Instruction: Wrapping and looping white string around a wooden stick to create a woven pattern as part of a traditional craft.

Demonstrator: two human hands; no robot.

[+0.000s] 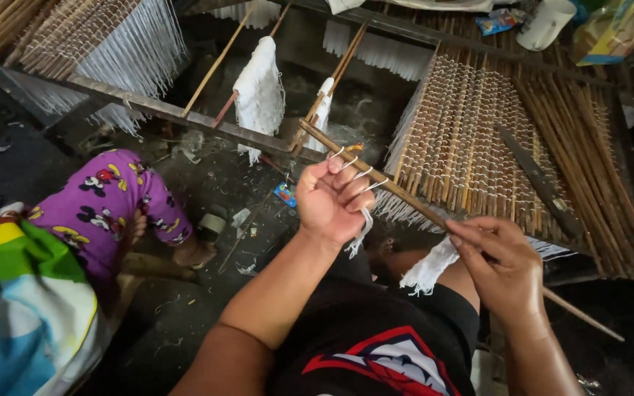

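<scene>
White thread (354,170) is looped over the fingers of the left hand (329,199), closed around the stick (398,192). Right of it, the stick is pinched by the right hand (504,268). The loops could be tangled if tension were lost.

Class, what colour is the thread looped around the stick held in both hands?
White thread on a brown stick; head view.

Dim workshop, dark littered dirt floor (207,293). Beyond the grip: metal rail (155,110) hung with white thread bundles (258,88). Right of it: racks of threaded bamboo sticks (471,139). Far left: seated person in purple trousers (111,205).
</scene>
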